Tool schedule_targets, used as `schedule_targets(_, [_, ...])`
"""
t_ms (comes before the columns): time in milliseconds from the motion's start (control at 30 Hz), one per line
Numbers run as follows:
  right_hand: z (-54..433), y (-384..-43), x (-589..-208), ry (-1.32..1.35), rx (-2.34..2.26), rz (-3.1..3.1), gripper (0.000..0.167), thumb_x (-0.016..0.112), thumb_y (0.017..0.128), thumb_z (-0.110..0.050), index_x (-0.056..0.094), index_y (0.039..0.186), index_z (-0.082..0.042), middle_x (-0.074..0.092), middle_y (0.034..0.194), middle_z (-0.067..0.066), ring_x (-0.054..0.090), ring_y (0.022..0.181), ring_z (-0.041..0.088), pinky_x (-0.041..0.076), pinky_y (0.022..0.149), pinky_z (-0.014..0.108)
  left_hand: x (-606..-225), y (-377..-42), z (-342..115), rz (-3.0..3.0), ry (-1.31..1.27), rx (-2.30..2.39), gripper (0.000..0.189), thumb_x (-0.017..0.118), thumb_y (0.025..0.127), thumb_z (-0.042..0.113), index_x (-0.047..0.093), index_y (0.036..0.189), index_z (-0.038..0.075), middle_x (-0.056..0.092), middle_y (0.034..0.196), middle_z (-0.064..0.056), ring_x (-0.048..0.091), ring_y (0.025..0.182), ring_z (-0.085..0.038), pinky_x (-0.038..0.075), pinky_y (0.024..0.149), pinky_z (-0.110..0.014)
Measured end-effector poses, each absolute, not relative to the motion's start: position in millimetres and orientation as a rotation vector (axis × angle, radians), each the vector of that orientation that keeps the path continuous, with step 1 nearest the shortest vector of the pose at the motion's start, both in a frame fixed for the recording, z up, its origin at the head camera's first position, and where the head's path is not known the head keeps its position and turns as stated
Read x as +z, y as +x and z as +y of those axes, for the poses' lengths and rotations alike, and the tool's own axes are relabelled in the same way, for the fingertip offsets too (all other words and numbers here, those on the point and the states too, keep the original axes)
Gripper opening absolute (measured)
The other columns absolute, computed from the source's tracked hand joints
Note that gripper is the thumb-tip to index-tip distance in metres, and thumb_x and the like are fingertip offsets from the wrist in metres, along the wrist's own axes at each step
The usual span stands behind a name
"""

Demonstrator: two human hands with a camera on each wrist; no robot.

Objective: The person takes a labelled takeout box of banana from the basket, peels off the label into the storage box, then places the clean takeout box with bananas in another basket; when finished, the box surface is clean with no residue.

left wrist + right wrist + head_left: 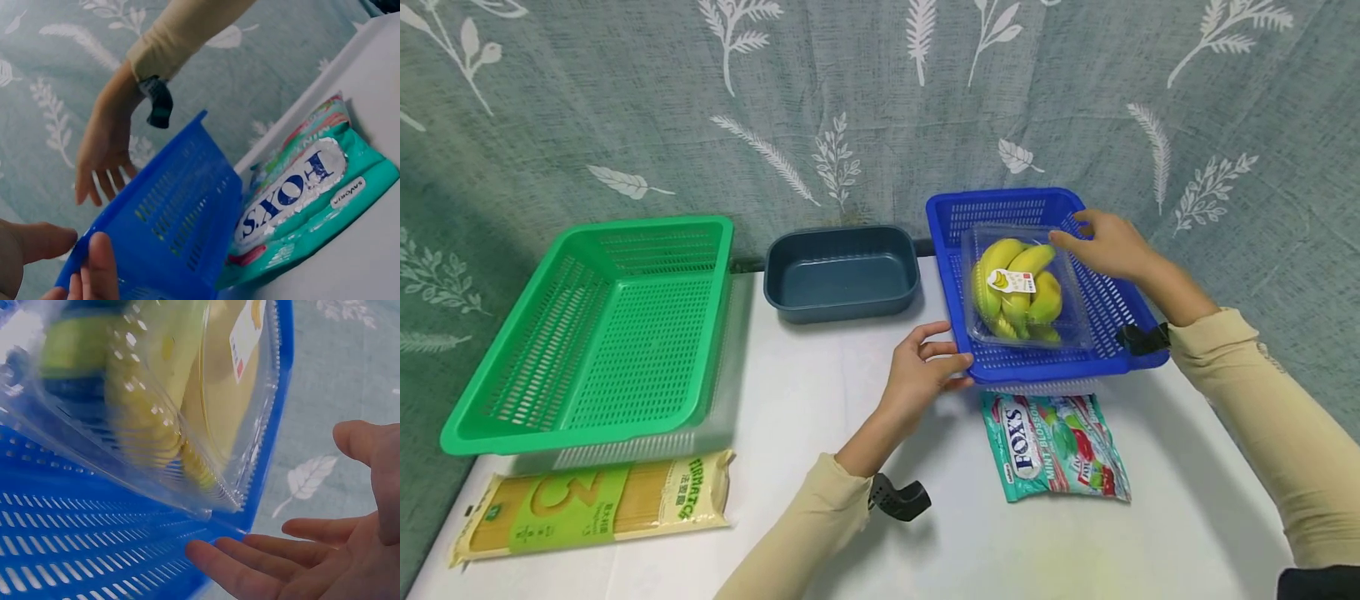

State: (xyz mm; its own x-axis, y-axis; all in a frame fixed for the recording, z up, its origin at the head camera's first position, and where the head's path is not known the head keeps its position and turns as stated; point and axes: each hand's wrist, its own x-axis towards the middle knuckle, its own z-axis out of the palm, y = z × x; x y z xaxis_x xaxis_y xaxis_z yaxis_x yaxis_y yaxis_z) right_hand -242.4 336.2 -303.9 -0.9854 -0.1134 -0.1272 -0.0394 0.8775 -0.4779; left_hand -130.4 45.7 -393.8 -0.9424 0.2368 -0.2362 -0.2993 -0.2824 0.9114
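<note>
A clear plastic box of bananas [1017, 283] with a white label lies inside the blue basket [1120, 310]. My left hand [917, 371] pinches the basket's near left rim, thumb on one side and fingers on the other, as the left wrist view shows. Over the basket's right rim, my right hand [1108, 242] is spread beside the box and holds nothing. Its fingers [250, 569] are extended near the basket wall in the right wrist view; whether they touch it I cannot tell. A teal Fox's candy bag [1056, 446] lies just in front of the basket.
To the left stands a green basket [703, 367], with a pack of spaghetti [595, 506] lying in front of it. A dark blue-grey tub [842, 312] sits between the two baskets. A patterned curtain [880, 100] hangs behind the white table [820, 400].
</note>
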Motion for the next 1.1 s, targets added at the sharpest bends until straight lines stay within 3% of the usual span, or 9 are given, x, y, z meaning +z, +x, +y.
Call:
schedule_targets(100, [337.7,-250.8,-303.9,-0.106,-0.713,2.884,0.091,0.043,0.1,-0.059,0.023,0.15,0.015,0.04,0.14,0.043,0.048,0.12,0.055,0.043,0.095,0.065,-393.7,-130.5,47.0,1.63,-0.083,2.285,0.056,0.072,0.082,-0.012,0.055,0.132,0.007,0.066,0.099,-0.015,0.069,0.075,-0.021,0.062,0.068,-0.034])
schedule_targets(233, [340.6,-259.2,-305.2,-0.063,-0.719,2.853,0.094,0.044,0.099,-0.06,0.021,0.151,0.015,0.041,0.139,0.042,0.064,0.092,0.045,0.055,0.078,0.053,-392.6,-130.4,48.3,1.626,-0.08,2.286,0.056,0.072,0.082,-0.013,0.055,0.132,0.007,0.066,0.099,-0.015,0.069,0.075,-0.021,0.062,0.068,-0.034])
schedule_targets(333, [342.2,-263.4,-307.8,-0.043,-0.741,2.819,0.094,0.045,0.1,-0.059,0.019,0.151,0.016,0.038,0.142,0.042,0.067,0.076,0.039,0.059,0.067,0.046,-392.1,-130.2,48.8,1.629,-0.074,2.281,0.056,0.072,0.082,-0.013,0.054,0.132,0.007,0.066,0.099,-0.015,0.069,0.076,-0.021,0.062,0.069,-0.034])
schedule_targets(467, [343.0,-266.3,-312.9,-0.011,-0.795,2.753,0.095,0.045,0.1,-0.058,0.015,0.151,0.017,0.027,0.149,0.042,0.066,0.09,0.047,0.061,0.066,0.045,-391.7,-129.9,48.4,1.633,-0.072,2.275,0.056,0.072,0.083,-0.012,0.054,0.132,0.007,0.066,0.099,-0.015,0.07,0.077,-0.022,0.062,0.072,-0.036])
schedule_targets(633, [341.2,-269.3,-319.1,0.045,-0.88,2.667,0.096,0.045,0.1,-0.057,0.01,0.152,0.016,0.018,0.153,0.041,0.048,0.12,0.054,0.061,0.071,0.046,-391.6,-129.4,47.1,1.63,-0.076,2.274,0.056,0.071,0.083,-0.012,0.054,0.133,0.007,0.066,0.1,-0.016,0.07,0.078,-0.022,0.062,0.072,-0.036])
schedule_targets(900, [338.5,-270.5,-329.7,0.112,-0.997,2.517,0.097,0.047,0.101,-0.054,0.002,0.152,0.016,0.01,0.154,0.04,0.029,0.136,0.055,0.053,0.09,0.056,-392.5,-129.3,45.3,1.635,-0.077,2.269,0.056,0.071,0.084,-0.012,0.053,0.133,0.007,0.065,0.101,-0.016,0.07,0.078,-0.023,0.061,0.072,-0.036])
schedule_targets(1000, [338.1,-270.2,-334.7,0.147,-1.02,2.517,0.093,0.049,0.101,-0.053,0.013,0.15,0.016,0.026,0.142,0.04,0.042,0.127,0.049,0.053,0.09,0.056,-392.2,-129.0,45.4,1.639,-0.074,2.265,0.056,0.071,0.084,-0.011,0.053,0.134,0.007,0.065,0.101,-0.016,0.07,0.078,-0.022,0.061,0.072,-0.036])
schedule_targets(1067, [338.0,-270.6,-337.8,0.164,-1.019,2.529,0.085,0.05,0.1,-0.053,0.026,0.144,0.016,0.043,0.114,0.033,0.055,0.103,0.04,0.056,0.085,0.054,-392.0,-129.1,45.5,1.64,-0.076,2.266,0.056,0.071,0.084,-0.011,0.053,0.134,0.007,0.065,0.101,-0.016,0.07,0.078,-0.022,0.062,0.072,-0.036])
schedule_targets(1100, [338.1,-270.6,-338.9,0.17,-1.02,2.528,0.082,0.051,0.1,-0.053,0.03,0.14,0.015,0.043,0.101,0.027,0.055,0.091,0.034,0.056,0.083,0.053,-391.9,-129.2,45.4,1.64,-0.078,2.266,0.056,0.071,0.084,-0.011,0.053,0.134,0.007,0.065,0.101,-0.016,0.07,0.078,-0.022,0.062,0.072,-0.036])
